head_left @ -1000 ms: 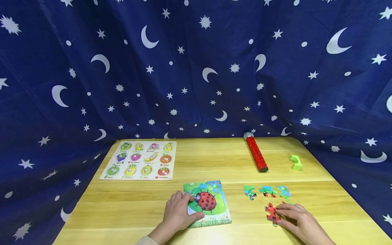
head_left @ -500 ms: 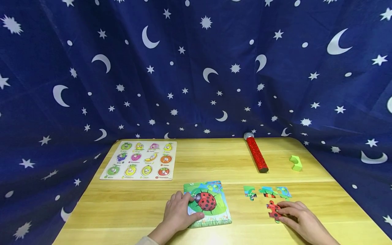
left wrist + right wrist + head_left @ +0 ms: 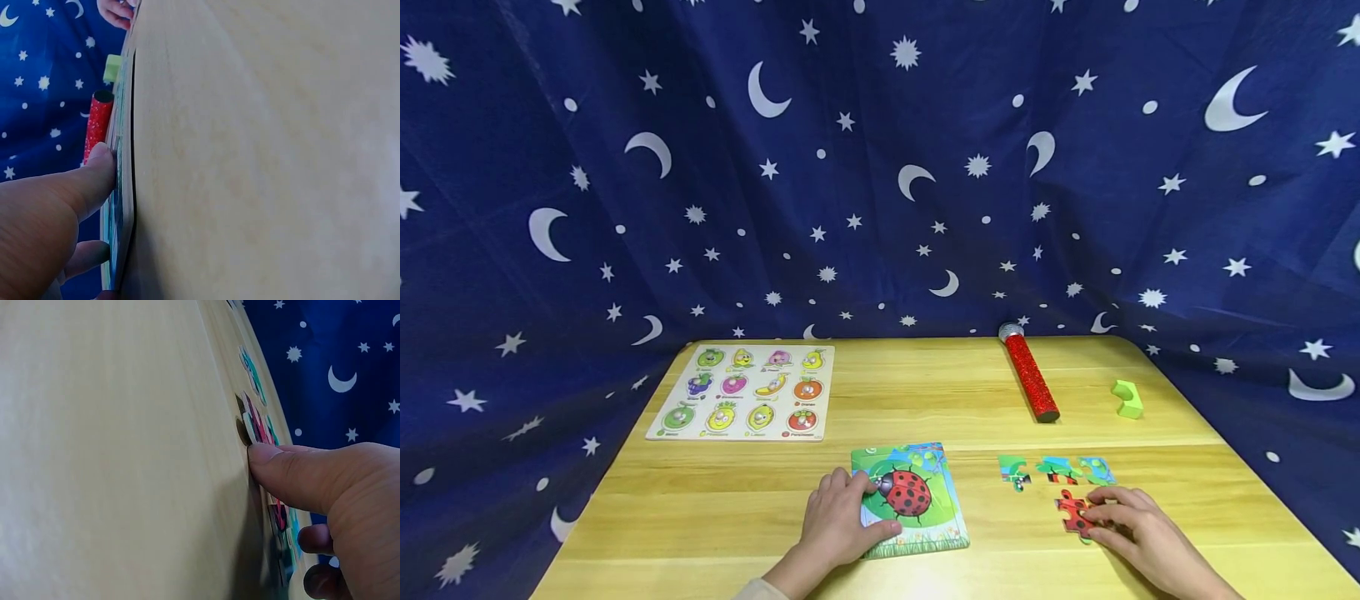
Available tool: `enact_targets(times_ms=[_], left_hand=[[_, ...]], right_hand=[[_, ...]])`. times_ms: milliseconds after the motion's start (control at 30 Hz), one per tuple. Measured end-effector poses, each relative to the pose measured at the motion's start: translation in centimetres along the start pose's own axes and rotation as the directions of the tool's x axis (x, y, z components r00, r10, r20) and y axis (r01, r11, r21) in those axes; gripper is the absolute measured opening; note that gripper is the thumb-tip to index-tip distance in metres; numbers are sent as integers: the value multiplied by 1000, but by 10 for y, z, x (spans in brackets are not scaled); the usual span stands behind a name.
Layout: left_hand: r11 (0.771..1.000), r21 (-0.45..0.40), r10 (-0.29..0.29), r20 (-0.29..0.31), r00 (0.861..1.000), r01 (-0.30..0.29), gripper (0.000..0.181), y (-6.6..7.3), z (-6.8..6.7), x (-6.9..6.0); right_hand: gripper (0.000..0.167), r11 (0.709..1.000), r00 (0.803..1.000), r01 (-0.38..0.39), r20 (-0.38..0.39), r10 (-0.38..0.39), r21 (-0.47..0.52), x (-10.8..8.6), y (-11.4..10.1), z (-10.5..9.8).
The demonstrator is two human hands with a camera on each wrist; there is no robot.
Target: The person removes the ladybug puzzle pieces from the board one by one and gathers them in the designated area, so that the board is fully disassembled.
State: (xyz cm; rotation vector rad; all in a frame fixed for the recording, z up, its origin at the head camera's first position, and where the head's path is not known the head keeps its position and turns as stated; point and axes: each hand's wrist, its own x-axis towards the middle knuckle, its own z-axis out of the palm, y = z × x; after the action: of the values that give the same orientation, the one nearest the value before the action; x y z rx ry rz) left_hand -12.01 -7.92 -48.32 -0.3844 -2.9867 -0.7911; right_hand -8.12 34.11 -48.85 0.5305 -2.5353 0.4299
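Note:
My left hand (image 3: 837, 527) lies over the left edge of a square ladybug puzzle board (image 3: 917, 537), thumb and fingers on its surface; the left wrist view shows the thumb along the board's edge. Toward the right, my right hand (image 3: 1146, 533) pinches a red spotted puzzle piece (image 3: 1072, 514) between thumb and fingers. In the right wrist view that piece (image 3: 253, 422) is tilted at the thumb tip. Just behind it lie a green corner piece (image 3: 1012, 468), a middle piece (image 3: 1057, 469) and a blue-green piece (image 3: 1099, 471). Anything under the right hand is hidden in the head view.
A fruit picture board (image 3: 737, 393) lies at the back left of the wooden table (image 3: 715, 517). A red glittery microphone (image 3: 1032, 377) and a lime green block (image 3: 1127, 399) are at the back right. A dark blue curtain (image 3: 865, 192) with moons and stars hangs behind.
My right hand has shifted slightly right and away from me with the red piece, which has turned a little. The left hand stays on the board.

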Motion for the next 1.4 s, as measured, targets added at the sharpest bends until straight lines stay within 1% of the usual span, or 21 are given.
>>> enact_targets(times_ms=[433,767,1167,1400], left_hand=[[1000,4,-4,6,1000,4,60,1,-1,0],[1000,0,-1,10,1000,1,61,-1,1,1],[1000,2,-3,7,1000,3,61,0,-2,1],[1000,5,-3,6,1000,3,61,0,-1,0]], right_hand=[[35,1000,1000,-14,-19,14,16,-2,6,5],[38,999,999,16,-40,-15,37,0,7,3],[38,997,997,67,-48,-65,38,4,7,5],[37,997,997,69,-47,-67,39,3,8,5]])
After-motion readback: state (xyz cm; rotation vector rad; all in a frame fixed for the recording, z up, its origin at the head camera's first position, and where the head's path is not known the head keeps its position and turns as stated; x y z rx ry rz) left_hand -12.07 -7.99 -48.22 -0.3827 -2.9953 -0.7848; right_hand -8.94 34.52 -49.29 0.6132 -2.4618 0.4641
